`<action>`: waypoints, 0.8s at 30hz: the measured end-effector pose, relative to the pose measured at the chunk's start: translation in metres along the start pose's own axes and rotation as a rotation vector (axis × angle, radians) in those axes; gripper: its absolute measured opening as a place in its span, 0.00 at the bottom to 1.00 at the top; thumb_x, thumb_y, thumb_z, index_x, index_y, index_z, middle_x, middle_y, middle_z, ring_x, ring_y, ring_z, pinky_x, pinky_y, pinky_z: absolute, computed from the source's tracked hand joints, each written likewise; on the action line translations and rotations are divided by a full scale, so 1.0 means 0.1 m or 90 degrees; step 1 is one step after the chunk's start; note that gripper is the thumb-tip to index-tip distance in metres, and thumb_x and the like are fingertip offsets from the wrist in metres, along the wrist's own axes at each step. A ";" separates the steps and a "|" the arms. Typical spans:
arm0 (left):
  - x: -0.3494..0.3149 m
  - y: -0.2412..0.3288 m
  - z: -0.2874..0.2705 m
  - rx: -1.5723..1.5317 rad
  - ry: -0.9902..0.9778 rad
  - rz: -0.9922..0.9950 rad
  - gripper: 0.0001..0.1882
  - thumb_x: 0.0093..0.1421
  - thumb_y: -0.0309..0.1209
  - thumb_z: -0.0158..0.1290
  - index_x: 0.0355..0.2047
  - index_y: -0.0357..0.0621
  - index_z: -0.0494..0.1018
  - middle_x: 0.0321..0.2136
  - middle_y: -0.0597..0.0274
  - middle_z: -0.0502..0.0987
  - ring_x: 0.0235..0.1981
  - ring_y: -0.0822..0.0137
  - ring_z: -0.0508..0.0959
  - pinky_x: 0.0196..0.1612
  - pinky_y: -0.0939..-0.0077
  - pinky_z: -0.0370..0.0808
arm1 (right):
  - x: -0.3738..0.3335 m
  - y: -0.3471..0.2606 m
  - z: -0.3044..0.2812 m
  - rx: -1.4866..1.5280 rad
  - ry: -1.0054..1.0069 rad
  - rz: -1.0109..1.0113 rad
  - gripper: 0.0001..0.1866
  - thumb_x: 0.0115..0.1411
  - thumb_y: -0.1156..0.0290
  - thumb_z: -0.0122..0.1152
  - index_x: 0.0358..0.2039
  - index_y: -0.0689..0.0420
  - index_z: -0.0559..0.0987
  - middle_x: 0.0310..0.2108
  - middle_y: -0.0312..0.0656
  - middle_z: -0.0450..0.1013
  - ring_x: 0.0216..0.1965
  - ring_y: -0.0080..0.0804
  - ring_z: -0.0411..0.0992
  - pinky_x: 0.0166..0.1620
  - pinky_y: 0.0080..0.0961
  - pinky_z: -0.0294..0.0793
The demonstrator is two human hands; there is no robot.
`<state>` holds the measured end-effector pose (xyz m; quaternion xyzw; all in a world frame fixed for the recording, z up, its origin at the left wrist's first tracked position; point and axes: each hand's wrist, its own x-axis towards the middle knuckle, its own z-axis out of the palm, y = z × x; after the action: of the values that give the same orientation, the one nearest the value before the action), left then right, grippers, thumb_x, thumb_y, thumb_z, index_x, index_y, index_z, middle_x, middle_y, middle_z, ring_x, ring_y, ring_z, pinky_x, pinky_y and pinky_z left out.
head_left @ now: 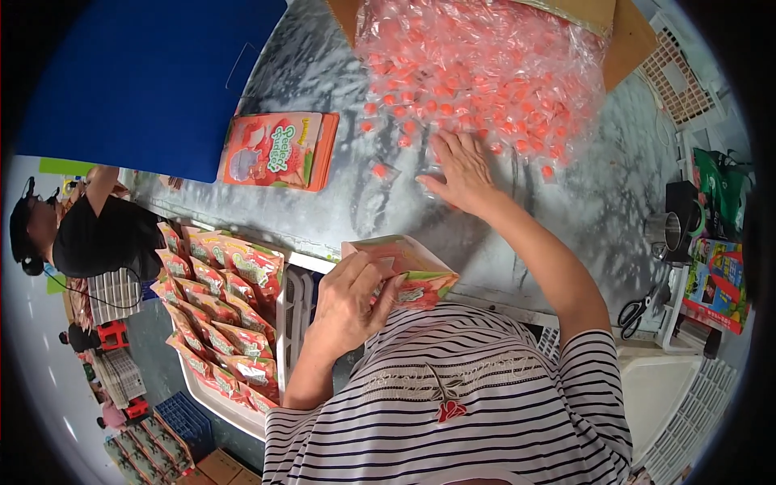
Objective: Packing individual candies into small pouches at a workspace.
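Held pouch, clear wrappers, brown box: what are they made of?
Pouch: probably laminated plastic film, satin; thin, bending printed walls, though coated paper is possible.
Wrappers: likely thin clear plastic, glossy; crinkles glint and red pieces show through.
Box: apparently cardboard, matte; plain brown, stiff-looking sides.

Wht tee w/ thin dk horiz. stripes; short L sleeve & R sleeve striped to match. Beige script-like embroidery runs across chest, btwn tee's side edges. Approx. ctr: red flower, dk outline, thin stem slanting twd hem, bloom nearer neckline edge. L hand & R hand bare, forearms too.
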<state>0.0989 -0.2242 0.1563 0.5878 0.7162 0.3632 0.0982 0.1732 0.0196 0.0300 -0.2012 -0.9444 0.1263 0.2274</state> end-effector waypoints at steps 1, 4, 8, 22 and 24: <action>-0.03 -0.01 -0.01 -0.005 0.005 -0.020 0.07 0.50 0.22 0.60 0.27 0.38 0.72 0.24 0.55 0.72 0.24 0.55 0.74 0.28 0.65 0.72 | -0.01 -0.06 -0.07 0.026 -0.081 0.021 0.33 0.54 0.58 0.65 0.55 0.62 0.68 0.53 0.47 0.64 0.55 0.47 0.61 0.59 0.43 0.59; -0.06 -0.05 -0.02 -0.007 0.001 -0.027 0.07 0.50 0.21 0.60 0.27 0.38 0.72 0.25 0.55 0.73 0.24 0.55 0.74 0.28 0.65 0.72 | -0.19 -0.14 -0.14 0.067 -0.170 0.023 0.30 0.54 0.59 0.64 0.53 0.62 0.69 0.53 0.47 0.65 0.56 0.46 0.60 0.60 0.41 0.58; -0.02 -0.05 -0.02 -0.020 0.006 -0.029 0.07 0.50 0.21 0.60 0.27 0.38 0.72 0.25 0.55 0.73 0.24 0.55 0.74 0.28 0.65 0.72 | -0.42 -0.08 -0.23 0.143 -0.046 -0.023 0.23 0.58 0.63 0.61 0.51 0.60 0.72 0.52 0.46 0.68 0.56 0.45 0.63 0.59 0.38 0.61; -0.08 -0.07 -0.05 -0.012 0.009 -0.064 0.07 0.51 0.22 0.61 0.29 0.37 0.74 0.26 0.54 0.74 0.25 0.55 0.76 0.27 0.65 0.73 | -0.54 -0.22 -0.18 0.041 -0.185 0.003 0.54 0.40 0.36 0.68 0.65 0.46 0.60 0.69 0.50 0.44 0.69 0.55 0.38 0.67 0.57 0.35; -0.07 -0.05 -0.05 -0.007 0.021 -0.046 0.07 0.50 0.22 0.61 0.28 0.38 0.74 0.26 0.55 0.74 0.25 0.55 0.76 0.27 0.66 0.73 | -0.55 -0.25 -0.07 0.028 -0.164 -0.040 0.47 0.44 0.42 0.68 0.63 0.45 0.64 0.66 0.50 0.50 0.67 0.55 0.44 0.66 0.57 0.40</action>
<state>0.0944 -0.2331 0.1546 0.5552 0.7362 0.3730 0.1030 0.2135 -0.0257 0.0233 -0.1487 -0.9686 0.1643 0.1126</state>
